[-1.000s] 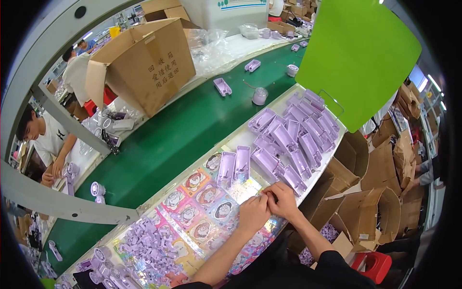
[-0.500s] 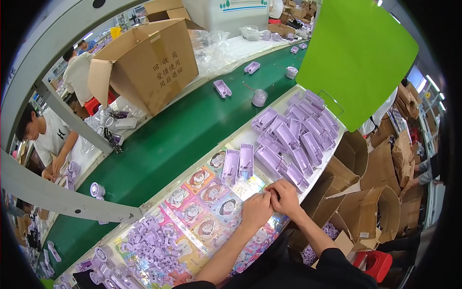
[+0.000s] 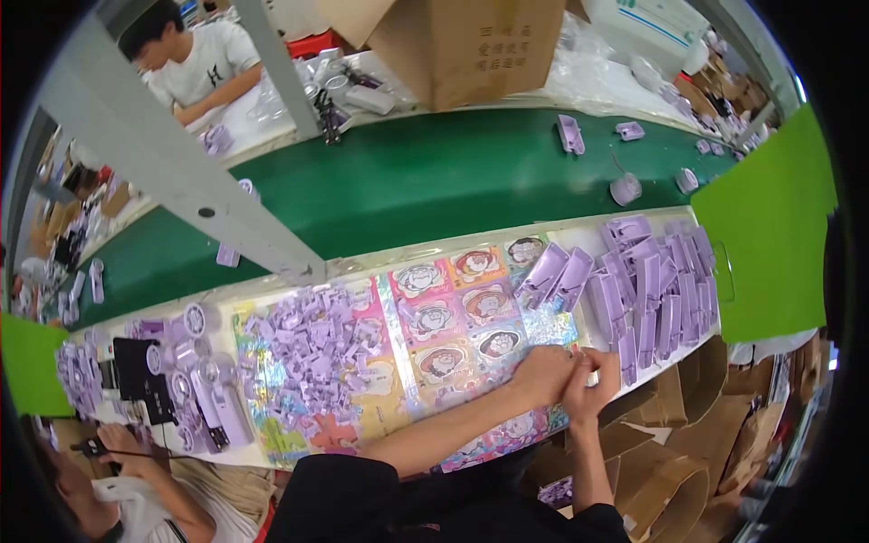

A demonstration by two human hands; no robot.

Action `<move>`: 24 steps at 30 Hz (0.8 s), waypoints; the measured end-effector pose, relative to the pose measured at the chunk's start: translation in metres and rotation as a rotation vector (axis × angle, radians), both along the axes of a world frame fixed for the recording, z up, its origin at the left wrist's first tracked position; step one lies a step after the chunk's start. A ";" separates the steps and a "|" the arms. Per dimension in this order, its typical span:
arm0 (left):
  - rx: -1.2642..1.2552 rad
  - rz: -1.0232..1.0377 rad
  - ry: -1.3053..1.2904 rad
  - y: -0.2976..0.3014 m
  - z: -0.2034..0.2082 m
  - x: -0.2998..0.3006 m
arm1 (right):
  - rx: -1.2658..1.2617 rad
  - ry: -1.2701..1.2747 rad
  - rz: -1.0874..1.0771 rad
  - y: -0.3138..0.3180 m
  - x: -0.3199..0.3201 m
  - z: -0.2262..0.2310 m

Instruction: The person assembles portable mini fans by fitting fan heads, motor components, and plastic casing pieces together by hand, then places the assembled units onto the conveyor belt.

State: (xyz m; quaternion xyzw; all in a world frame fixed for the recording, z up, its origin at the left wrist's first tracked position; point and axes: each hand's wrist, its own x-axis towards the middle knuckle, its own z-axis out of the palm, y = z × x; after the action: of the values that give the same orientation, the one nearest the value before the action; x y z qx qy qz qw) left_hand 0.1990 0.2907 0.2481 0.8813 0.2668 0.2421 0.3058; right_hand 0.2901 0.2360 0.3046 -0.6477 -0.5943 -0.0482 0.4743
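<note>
My left hand [image 3: 544,373] and my right hand [image 3: 595,380] meet over the near right part of a colourful cartoon-printed mat [image 3: 412,403]. Their fingers are bent and closed together at the fingertips. Whatever lies between them is too small or hidden to make out. Just beyond the hands, two long lilac plastic housings [image 3: 545,275] lie side by side on the mat. To the right of them is a pile of similar open lilac housings [image 3: 665,299]. A heap of small lilac plastic parts [image 3: 317,348] covers the mat's left side.
A green conveyor belt [image 3: 407,172] runs behind the worktop, carrying several lilac parts. A grey metal post [image 3: 208,208] slants across the left. Assembled lilac devices [image 3: 204,389] lie at far left. Cardboard boxes [image 3: 665,493] stand below right. Co-workers sit across the belt and at lower left.
The view has swung to the left, bringing the assembled devices and a second co-worker into sight. My hands stay together, with the fingers still closed near the housings.
</note>
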 end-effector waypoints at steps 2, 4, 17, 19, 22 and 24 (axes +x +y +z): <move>-0.699 -0.068 -0.968 -0.007 0.003 -0.012 | -0.014 -0.065 0.299 0.021 -0.039 0.009; -0.313 0.104 -0.460 -0.012 -0.006 -0.009 | -0.100 -0.174 0.707 0.049 -0.093 0.044; -0.020 0.033 -0.062 -0.003 0.010 -0.006 | -0.263 -0.461 1.042 0.143 -0.214 -0.028; 0.166 0.013 -0.083 -0.005 0.003 -0.002 | -0.251 -0.382 1.019 0.139 -0.212 -0.031; 0.264 0.041 -0.056 -0.008 0.008 -0.003 | -0.297 -0.247 1.016 0.136 -0.201 -0.029; 0.308 0.062 -0.051 -0.006 0.010 -0.001 | -0.342 -0.201 1.028 0.143 -0.195 -0.026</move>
State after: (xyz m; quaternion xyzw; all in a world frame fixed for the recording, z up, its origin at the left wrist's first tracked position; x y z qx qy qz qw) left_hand 0.1976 0.2844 0.2585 0.9025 0.2459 0.3120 0.1663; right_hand 0.0950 0.3788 0.2787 -0.3341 -0.8759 0.2253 0.2655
